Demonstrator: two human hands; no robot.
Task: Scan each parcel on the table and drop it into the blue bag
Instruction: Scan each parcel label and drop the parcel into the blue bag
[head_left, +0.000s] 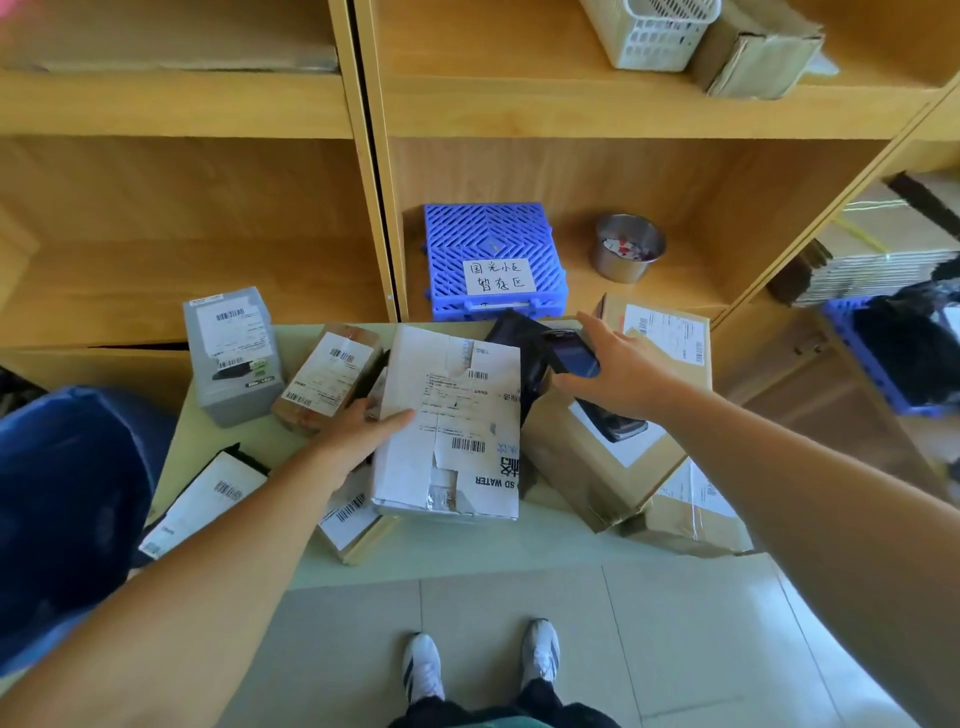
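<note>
A white carton (457, 415) with shipping labels lies in the middle of the pale green table (467, 551). My left hand (358, 436) grips its left edge, thumb on top. My right hand (618, 374) holds a dark handheld scanner (571, 356) just above the carton's far right corner. Around it lie a grey box (234, 353), a brown parcel (327, 379), a black flat packet (208, 499), a small labelled box (348, 519) partly under the carton, and brown cartons (608, 457) on the right. The blue bag (67, 499) hangs open at the table's left.
Wooden shelves stand behind the table, holding a blue plastic crate (493, 260) with a handwritten note and a metal cup (628, 247). Flattened cardboard (872, 249) and a blue bin (893, 353) sit at the right. My feet (478, 660) stand on grey floor tiles.
</note>
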